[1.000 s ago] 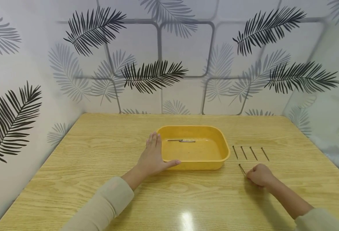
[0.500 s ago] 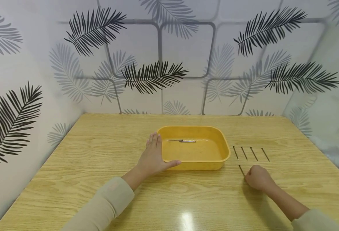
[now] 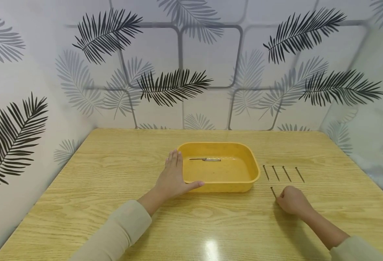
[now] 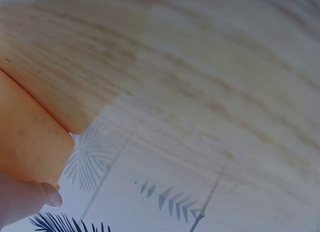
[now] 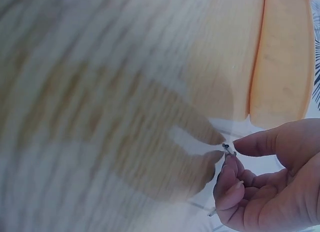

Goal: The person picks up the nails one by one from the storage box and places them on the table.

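Left hand [image 3: 172, 178] flat on the tabletop [image 3: 113, 217], fingers straight along the tray's [image 3: 253, 170] left wall, thumb stretched across its near wall; grip released, just pressing. Yellow tray mid-tabletop, a couple of nails [image 3: 205, 159] lying in it toward the far side. Right of the tray, a row of four nails [image 3: 281, 173] side by side on the wood. Just nearer, a fifth nail [image 3: 273, 191], its near end caught by the right hand [image 3: 292, 200]. Wrist view: thumb and forefinger [image 5: 260, 142] pinching the nail tip [image 5: 226, 147], other fingers curled in. Grip grasping that nail, hand low over the tabletop near the tray's near right corner.
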A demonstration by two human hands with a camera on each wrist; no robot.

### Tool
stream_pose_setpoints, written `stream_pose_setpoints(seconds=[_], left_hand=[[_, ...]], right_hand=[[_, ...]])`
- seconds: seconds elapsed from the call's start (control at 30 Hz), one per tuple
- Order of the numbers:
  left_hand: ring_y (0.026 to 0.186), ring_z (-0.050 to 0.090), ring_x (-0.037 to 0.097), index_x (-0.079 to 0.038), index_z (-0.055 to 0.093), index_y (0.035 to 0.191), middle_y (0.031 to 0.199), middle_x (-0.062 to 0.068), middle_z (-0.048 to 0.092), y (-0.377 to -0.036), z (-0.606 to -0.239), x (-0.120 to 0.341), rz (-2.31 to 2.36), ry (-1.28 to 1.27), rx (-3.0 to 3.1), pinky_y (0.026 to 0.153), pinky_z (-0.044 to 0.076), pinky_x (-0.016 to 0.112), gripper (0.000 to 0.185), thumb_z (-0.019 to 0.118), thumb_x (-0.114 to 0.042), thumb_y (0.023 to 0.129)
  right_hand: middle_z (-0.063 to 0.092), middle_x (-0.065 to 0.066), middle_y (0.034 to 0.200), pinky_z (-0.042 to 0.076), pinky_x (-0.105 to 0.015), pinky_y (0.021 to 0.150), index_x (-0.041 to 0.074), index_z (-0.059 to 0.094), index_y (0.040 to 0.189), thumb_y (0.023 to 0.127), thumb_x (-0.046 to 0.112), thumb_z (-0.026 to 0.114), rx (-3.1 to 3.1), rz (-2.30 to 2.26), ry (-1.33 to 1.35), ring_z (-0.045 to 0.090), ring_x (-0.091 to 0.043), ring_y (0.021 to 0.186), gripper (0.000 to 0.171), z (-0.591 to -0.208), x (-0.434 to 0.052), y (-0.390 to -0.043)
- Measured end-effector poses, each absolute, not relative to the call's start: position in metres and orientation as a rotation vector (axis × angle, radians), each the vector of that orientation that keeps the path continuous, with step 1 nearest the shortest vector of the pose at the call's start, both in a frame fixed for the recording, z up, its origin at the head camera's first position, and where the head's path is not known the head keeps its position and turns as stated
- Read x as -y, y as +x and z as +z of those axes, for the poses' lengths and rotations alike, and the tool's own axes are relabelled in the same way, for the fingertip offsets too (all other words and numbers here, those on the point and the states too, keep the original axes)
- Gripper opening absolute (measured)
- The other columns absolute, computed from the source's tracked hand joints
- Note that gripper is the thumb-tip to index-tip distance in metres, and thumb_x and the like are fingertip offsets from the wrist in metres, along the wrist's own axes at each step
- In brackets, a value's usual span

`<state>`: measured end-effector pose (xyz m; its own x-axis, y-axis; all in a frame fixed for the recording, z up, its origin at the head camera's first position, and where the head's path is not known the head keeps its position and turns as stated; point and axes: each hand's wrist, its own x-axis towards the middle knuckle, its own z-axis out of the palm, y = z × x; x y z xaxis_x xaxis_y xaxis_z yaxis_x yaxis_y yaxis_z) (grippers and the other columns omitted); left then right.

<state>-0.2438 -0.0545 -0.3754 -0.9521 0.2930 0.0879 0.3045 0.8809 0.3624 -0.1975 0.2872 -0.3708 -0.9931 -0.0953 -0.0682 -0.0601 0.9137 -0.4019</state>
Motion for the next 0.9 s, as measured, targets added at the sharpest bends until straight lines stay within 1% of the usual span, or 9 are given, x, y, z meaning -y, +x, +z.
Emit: stream_pose_setpoints(seconds=[0.13,0.2,0.3,0.4,0.47,0.6,0.7,0.9], left_hand=[[0.144,-0.003,0.035,0.006,0.002,0.146,0.154,0.024,-0.001,-0.243,-0.376,0.054,-0.586,-0.476,3.015,0.117,0.007,0.046,0.115,0.055,-0.070,0.077],[0.144,-0.003,0.035,0.005,0.001,0.146,0.154,0.024,-0.002,-0.243,-0.376,0.054,-0.586,-0.473,3.016,0.117,0.007,0.046,0.115,0.054,-0.070,0.077],[0.144,-0.004,0.034,0.005,0.000,0.146,0.154,0.022,-0.004,-0.244,-0.377,0.054,-0.591,-0.471,3.020,0.117,0.007,0.045,0.115,0.054,-0.070,0.077],[0.144,-0.004,0.034,0.005,0.000,0.146,0.154,0.022,-0.006,-0.244,-0.377,0.054,-0.589,-0.472,3.019,0.118,0.006,0.045,0.115,0.054,-0.070,0.077],[0.144,-0.003,0.034,0.005,0.000,0.146,0.154,0.022,-0.005,-0.244,-0.377,0.053,-0.582,-0.472,3.017,0.118,0.007,0.045,0.115,0.053,-0.070,0.077],[0.144,-0.003,0.034,0.005,0.001,0.146,0.154,0.023,-0.003,-0.243,-0.377,0.053,-0.571,-0.473,3.013,0.117,0.007,0.045,0.115,0.054,-0.070,0.078],[0.144,-0.002,0.035,0.006,0.002,0.146,0.154,0.023,-0.002,-0.243,-0.378,0.053,-0.566,-0.475,3.005,0.117,0.007,0.046,0.115,0.054,-0.070,0.077],[0.144,0.000,0.036,0.006,0.002,0.146,0.154,0.025,0.001,-0.243,-0.379,0.053,-0.535,-0.478,2.997,0.117,0.009,0.046,0.115,0.053,-0.071,0.077]], right_hand=[[0.022,0.011,0.043,0.021,-0.018,0.044,0.017,0.032,0.044,0.080,0.004,0.049,-2.990,-0.662,-0.098,0.020,-0.005,0.043,0.042,-0.368,-0.286,-0.198],[0.022,0.010,0.043,0.021,-0.018,0.044,0.017,0.032,0.045,0.081,0.005,0.048,-2.994,-0.693,-0.102,0.020,-0.005,0.043,0.040,-0.365,-0.286,-0.200],[0.034,0.006,0.047,0.026,-0.021,0.045,0.011,0.042,0.052,0.083,0.007,0.049,-3.016,-0.711,-0.119,0.029,-0.008,0.046,0.032,-0.361,-0.286,-0.204],[0.046,-0.002,0.057,0.033,-0.025,0.049,0.003,0.051,0.065,0.086,0.009,0.051,-3.051,-0.737,-0.135,0.040,-0.013,0.053,0.022,-0.357,-0.283,-0.206],[0.052,-0.006,0.065,0.036,-0.026,0.053,0.000,0.054,0.073,0.087,0.011,0.051,-3.075,-0.767,-0.141,0.045,-0.015,0.058,0.018,-0.357,-0.280,-0.208],[0.058,-0.010,0.072,0.042,-0.029,0.056,-0.003,0.056,0.083,0.090,0.010,0.051,-3.106,-0.896,-0.165,0.052,-0.016,0.063,0.015,-0.356,-0.275,-0.211],[0.061,-0.012,0.076,0.046,-0.030,0.059,-0.005,0.058,0.090,0.091,0.010,0.051,-3.119,-0.976,-0.174,0.054,-0.017,0.066,0.017,-0.353,-0.271,-0.213],[0.064,-0.016,0.084,0.047,-0.031,0.065,-0.005,0.062,0.096,0.090,0.010,0.053,-3.156,-1.070,-0.211,0.056,-0.021,0.075,0.018,-0.347,-0.259,-0.219]])
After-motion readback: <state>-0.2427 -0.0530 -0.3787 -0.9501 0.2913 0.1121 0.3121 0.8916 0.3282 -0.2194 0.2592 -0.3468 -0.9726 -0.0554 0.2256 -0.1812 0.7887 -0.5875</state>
